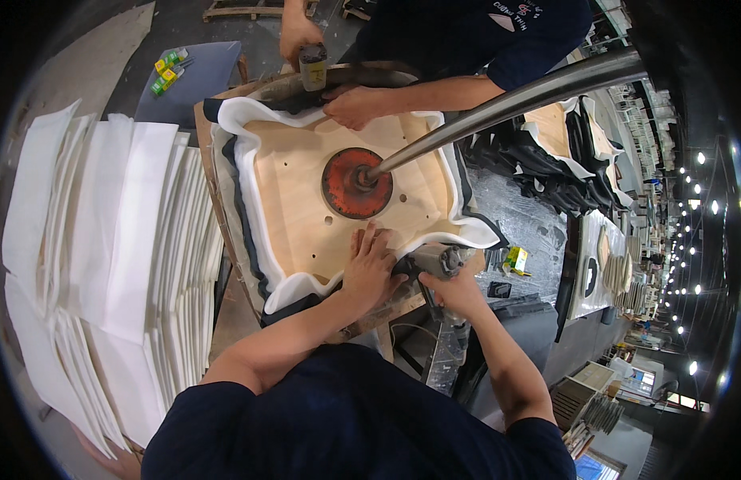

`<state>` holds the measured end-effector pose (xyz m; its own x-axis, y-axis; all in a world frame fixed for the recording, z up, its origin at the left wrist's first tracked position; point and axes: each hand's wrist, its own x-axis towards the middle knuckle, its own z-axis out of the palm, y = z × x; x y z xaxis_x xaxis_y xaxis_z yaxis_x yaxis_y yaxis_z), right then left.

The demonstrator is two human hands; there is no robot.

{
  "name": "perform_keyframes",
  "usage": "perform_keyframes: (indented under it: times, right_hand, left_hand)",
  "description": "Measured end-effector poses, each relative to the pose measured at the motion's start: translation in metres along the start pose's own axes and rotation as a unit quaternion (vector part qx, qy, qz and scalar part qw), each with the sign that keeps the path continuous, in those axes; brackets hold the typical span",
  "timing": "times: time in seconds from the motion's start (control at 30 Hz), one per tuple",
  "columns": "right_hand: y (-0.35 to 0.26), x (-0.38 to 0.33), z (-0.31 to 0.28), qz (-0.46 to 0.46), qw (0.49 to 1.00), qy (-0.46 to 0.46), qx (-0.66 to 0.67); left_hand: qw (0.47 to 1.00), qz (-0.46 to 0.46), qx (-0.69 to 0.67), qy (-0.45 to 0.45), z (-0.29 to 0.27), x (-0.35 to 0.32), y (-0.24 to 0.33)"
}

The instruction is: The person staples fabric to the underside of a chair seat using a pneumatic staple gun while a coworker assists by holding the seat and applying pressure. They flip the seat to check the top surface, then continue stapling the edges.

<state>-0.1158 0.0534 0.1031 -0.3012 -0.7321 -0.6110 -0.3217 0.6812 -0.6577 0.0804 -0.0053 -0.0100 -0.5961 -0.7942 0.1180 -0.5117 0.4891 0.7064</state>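
My left hand (pixel 369 268) lies over the near edge of a square wooden panel (pixel 294 184), fingers stretched out onto the wood and thumb apart beside black fabric (pixel 404 267). White padding (pixel 254 216) wraps up around the panel's sides, with the black cover outside it. Closed around a grey staple gun (pixel 441 260), my right hand (pixel 454 294) keeps its nose at the near edge, right of my left hand. A round red press plate (pixel 356 182) on a metal rod (pixel 506 100) rests on the panel's middle.
Across the panel, a co-worker's hand (pixel 300 36) grips another staple gun (pixel 313 70); their other hand (pixel 356 106) touches the far edge. White padding sheets (pixel 106 240) stand stacked at left. A metal table (pixel 514 216) at right bears covered panels (pixel 546 128) and a yellow-green box (pixel 515 260).
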Motion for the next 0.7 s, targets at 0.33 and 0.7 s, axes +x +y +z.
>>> perform_keyframes:
  times: [0.33,0.7]
  right_hand:
    - [-0.001,-0.012,0.012,-0.022,0.998,-0.029,0.042]
    - [0.003,-0.018,0.013,-0.020,0.998,0.019,0.052]
  left_hand:
    - [0.997,-0.042,-0.056,-0.022,0.003,0.002,-0.001]
    - [0.999,0.011,0.025,0.022,-0.011,-0.007,-0.008]
